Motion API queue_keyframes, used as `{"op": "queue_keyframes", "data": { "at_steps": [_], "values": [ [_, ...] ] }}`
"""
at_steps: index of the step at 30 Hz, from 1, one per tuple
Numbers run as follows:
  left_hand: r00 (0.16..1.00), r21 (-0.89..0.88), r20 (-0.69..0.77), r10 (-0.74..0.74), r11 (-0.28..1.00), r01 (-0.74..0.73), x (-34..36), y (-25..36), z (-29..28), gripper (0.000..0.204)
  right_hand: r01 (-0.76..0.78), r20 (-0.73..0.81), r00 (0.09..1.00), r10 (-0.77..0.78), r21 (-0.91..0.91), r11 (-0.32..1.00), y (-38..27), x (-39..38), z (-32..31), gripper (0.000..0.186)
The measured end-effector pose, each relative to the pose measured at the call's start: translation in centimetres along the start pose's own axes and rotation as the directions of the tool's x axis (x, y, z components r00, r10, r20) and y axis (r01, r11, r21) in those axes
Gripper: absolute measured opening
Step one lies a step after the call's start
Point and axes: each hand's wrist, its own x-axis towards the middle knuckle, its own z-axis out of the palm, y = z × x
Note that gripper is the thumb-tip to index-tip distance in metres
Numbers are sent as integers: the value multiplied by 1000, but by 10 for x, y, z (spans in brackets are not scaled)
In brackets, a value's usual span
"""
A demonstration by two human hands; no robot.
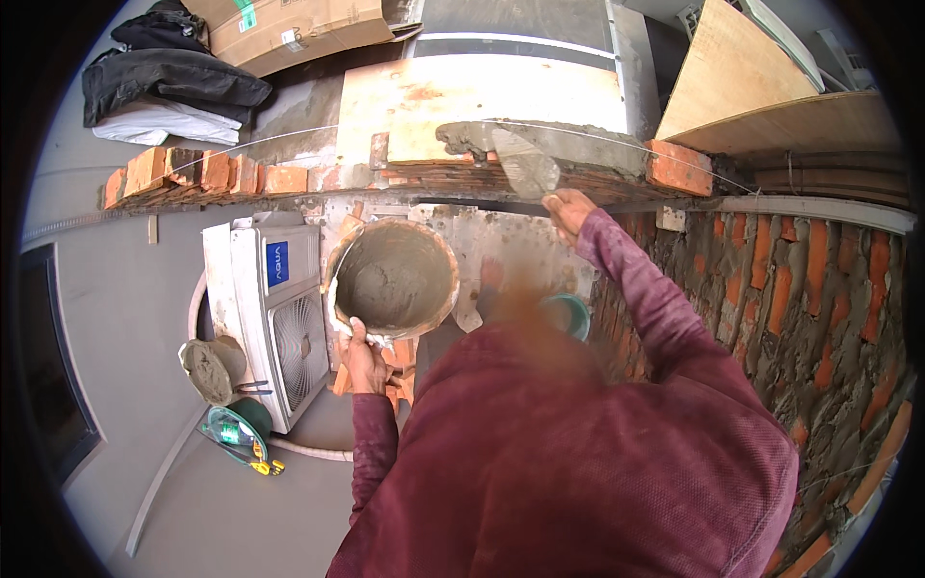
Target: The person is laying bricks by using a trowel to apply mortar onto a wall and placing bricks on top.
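My left hand (368,360) grips the near rim of a bucket (390,284) that has grey mortar inside. In my right hand (570,214) is a trowel (523,162) with a grey-smeared blade, held at a low brick wall (283,180). A thick layer of wet mortar (590,143) lies along the wall's top, just beside the blade. A red brick (678,166) sits at the right end of that layer, and a thin white string runs above the bricks.
An outdoor air-conditioner (294,356) stands left, beside a small mortar pail (211,376) and green container (230,433). A teal bucket (567,316) is below me. A mortared brick wall (827,318) rises right. Cardboard (289,29), dark cloth (164,82) and plywood (713,67) lie beyond.
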Motion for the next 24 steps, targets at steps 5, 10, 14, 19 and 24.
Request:
{"op": "queue_keyframes", "data": {
  "at_steps": [5,10,14,19,24],
  "values": [
    [992,105,120,27,994,-40,11,30,4,23,420,121,891,-437,-586,693,-16,-87,-8,30],
    [967,193,256,16,979,-67,-8,94,21,12,616,462,776,-429,-701,359,-81,-116,91,47],
    [908,222,417,31,966,-135,1,127,10,17,573,450,694,-561,-818,53,-107,-96,167,58],
    [898,174,431,88,969,-178,-3,163,5,20,609,621,708,-335,-778,-156,-113,-127,173,49],
    [892,303,450,43,932,-198,-9,178,11,16,520,521,705,-482,-841,-149,-146,-129,189,76]
  ]
}}
